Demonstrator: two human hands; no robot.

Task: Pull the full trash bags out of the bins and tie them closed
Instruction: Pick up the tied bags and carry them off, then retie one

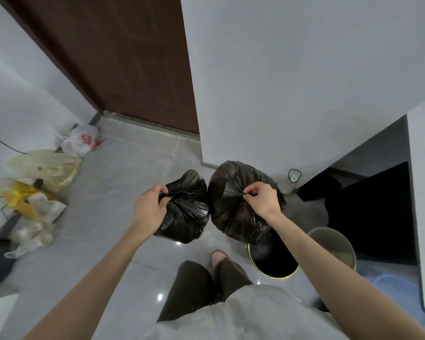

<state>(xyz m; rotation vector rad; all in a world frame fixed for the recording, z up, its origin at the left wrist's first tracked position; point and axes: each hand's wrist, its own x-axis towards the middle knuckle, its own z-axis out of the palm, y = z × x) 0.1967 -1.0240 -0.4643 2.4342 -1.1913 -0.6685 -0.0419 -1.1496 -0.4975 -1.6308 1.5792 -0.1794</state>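
Two full black trash bags hang side by side in front of me, both above the grey tiled floor. My left hand [151,206] grips the gathered neck of the left bag [185,217]. My right hand [261,200] pinches the bunched top of the right bag [233,212], which is the larger one. Below the right bag stands a black bin with a yellow rim [272,262], and a beige bin [334,244] stands beside it on the right. The two bags touch each other.
A brown door [123,60] is ahead on the left, a white wall corner [280,82] straight ahead. Several loose plastic bags [47,168] and cables lie along the left wall. A dark recess [373,212] opens on the right. My legs and a slipper [219,258] are below.
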